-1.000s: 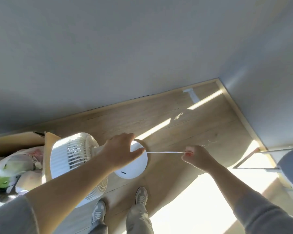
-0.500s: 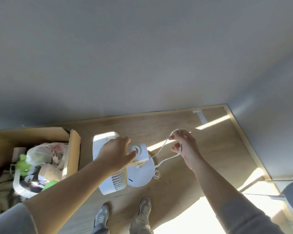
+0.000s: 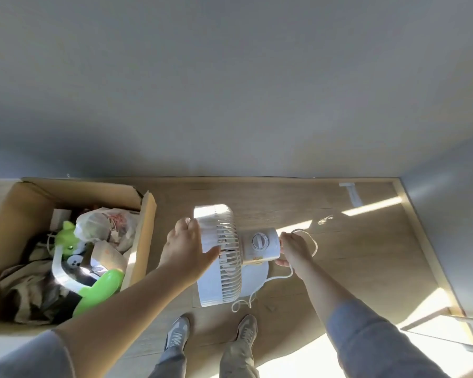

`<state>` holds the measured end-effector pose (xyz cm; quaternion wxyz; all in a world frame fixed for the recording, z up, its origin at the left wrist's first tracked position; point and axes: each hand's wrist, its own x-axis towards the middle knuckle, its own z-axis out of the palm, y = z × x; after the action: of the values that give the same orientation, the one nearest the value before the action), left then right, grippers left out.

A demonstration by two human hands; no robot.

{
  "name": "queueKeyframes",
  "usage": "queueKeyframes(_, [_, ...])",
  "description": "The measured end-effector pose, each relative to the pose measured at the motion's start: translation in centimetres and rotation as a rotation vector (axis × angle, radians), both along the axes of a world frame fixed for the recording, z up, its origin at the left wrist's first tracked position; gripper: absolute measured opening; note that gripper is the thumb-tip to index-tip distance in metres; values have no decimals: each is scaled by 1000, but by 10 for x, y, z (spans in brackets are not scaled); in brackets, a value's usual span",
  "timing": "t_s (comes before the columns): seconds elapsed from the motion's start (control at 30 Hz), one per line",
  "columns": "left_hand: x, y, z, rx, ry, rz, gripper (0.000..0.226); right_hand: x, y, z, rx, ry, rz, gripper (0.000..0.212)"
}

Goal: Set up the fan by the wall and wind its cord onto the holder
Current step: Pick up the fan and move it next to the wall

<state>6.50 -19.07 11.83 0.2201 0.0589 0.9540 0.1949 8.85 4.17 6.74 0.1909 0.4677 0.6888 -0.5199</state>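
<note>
A white fan [image 3: 227, 255] stands on the wooden floor near the grey wall, its grille facing left and its motor housing with a round dial [image 3: 260, 241] pointing right. My left hand [image 3: 187, 248] rests against the front of the grille. Behind the motor housing, my right hand [image 3: 294, 249] grips the white cord [image 3: 310, 240]. The cord loops above that hand, then trails down past the round base to a loose end [image 3: 242, 302] on the floor. The cord holder itself is hidden behind the housing.
An open cardboard box [image 3: 145, 214] at the left holds a green toy, a plastic bag and cloth. My two shoes [image 3: 176, 335] stand just below the fan. The room corner lies at the right, with a metal frame [image 3: 445, 327] at the lower right.
The fan turned so its grille now faces left and its dial faces up. My left hand shifted from the housing to the grille. My right hand came in against the housing with the cord.
</note>
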Motion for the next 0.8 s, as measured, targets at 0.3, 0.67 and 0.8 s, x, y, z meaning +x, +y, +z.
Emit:
queueKeyframes(0.3, [-3,0,-36,160,-236,162,84,-12,-6,-15,-36,-41,10,23])
queueKeyframes(0.67, [-2,19,-35,160,-134,167,107,-18,1,-3,120,-99,12,24])
queueKeyframes(0.8, [1,39,-19,146,116,-97,80,-22,16,44,-10,97,-180,28])
